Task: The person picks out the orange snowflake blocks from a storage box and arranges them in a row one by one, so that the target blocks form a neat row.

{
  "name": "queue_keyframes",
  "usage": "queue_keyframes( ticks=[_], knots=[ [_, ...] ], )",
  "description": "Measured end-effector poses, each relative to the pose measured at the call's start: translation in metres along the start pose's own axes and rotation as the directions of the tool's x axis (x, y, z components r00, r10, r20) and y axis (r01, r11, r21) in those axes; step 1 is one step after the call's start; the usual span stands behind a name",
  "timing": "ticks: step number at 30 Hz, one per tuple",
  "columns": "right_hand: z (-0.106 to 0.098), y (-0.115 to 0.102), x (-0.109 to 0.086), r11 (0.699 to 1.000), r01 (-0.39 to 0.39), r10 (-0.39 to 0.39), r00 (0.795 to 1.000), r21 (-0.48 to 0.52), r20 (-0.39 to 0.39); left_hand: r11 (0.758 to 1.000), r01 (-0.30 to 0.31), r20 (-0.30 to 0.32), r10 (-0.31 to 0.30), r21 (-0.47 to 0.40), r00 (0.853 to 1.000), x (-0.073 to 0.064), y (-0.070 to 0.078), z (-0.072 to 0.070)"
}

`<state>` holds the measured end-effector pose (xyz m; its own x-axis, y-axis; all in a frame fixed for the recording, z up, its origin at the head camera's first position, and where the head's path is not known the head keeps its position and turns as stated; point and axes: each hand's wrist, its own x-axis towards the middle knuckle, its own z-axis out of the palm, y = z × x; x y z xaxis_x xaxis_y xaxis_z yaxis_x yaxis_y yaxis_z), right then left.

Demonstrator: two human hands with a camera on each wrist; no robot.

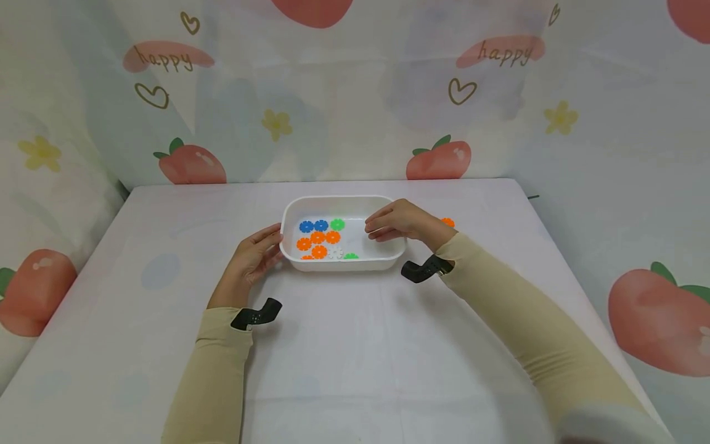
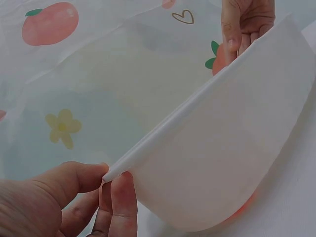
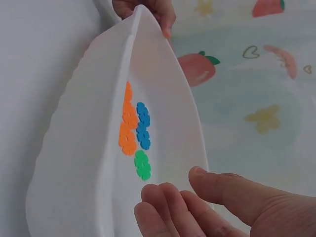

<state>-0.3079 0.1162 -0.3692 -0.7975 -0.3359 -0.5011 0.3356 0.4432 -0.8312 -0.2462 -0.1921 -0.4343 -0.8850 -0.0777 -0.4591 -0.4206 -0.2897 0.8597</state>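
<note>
A white plastic tray (image 1: 344, 265) holds flower-shaped plastic pieces in its left and middle part. Blue pieces (image 1: 313, 226) and a green piece (image 1: 337, 224) form the back row, with several orange pieces (image 1: 318, 237) before them. A white piece (image 1: 335, 252) and another green one (image 1: 351, 256) lie near the front wall. With thumb and fingers, my left hand (image 2: 84, 197) pinches the tray's rim at its left end. My right hand (image 1: 396, 220) hovers over the tray's right part, thumb apart from the loosely bent fingers (image 3: 180, 212), with nothing visible in it.
One orange piece (image 1: 448, 222) lies on the white-covered table (image 1: 333, 357) to the right of the tray, partly behind my right wrist. A patterned cloth backdrop (image 1: 333, 123) rises behind the table and along its sides.
</note>
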Motion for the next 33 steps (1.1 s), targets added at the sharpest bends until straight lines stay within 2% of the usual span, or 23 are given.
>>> queue_keyframes(
  ticks=[10,20,26,33],
  knots=[
    [0.021,0.002,0.017,0.998,0.017,-0.020,0.998,-0.055,-0.056,0.999,-0.033,0.010,0.034,-0.018,0.999,-0.003,0.000,0.000],
    [0.032,0.004,0.034,0.994,0.017,-0.031,0.992,-0.112,-0.122,1.000,0.000,-0.008,0.000,0.000,1.000,0.002,-0.001,-0.001],
    [0.040,0.002,0.039,0.987,0.014,-0.034,0.991,-0.159,-0.127,1.000,-0.001,-0.006,0.001,0.015,1.000,0.000,0.000,0.000],
    [0.047,-0.001,0.045,0.993,-0.003,-0.009,0.994,-0.118,-0.106,1.000,0.002,-0.008,-0.002,0.013,1.000,0.000,0.000,0.001]
  ],
)
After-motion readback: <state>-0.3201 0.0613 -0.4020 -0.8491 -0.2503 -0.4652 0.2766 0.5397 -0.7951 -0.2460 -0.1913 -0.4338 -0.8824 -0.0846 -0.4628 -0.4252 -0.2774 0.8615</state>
